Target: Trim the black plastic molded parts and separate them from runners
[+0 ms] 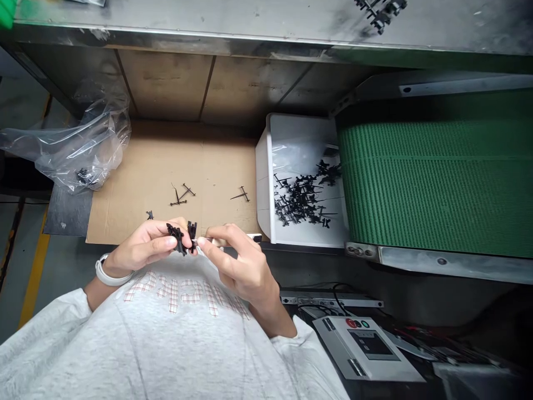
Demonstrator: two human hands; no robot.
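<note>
You're holding blk pcs w/ L grip, which is partly covering them; R grip is pinching a thin tool, middle hidden, type unclear.

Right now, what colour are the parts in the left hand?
Black. The parts in the left hand show best in the head view.

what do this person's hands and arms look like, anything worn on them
The left hand and right hand are ungloved. A white band circles the left wrist; nothing shows on the right one. The loose sleeves are pale grey and flecked, with no markings visible.
</note>
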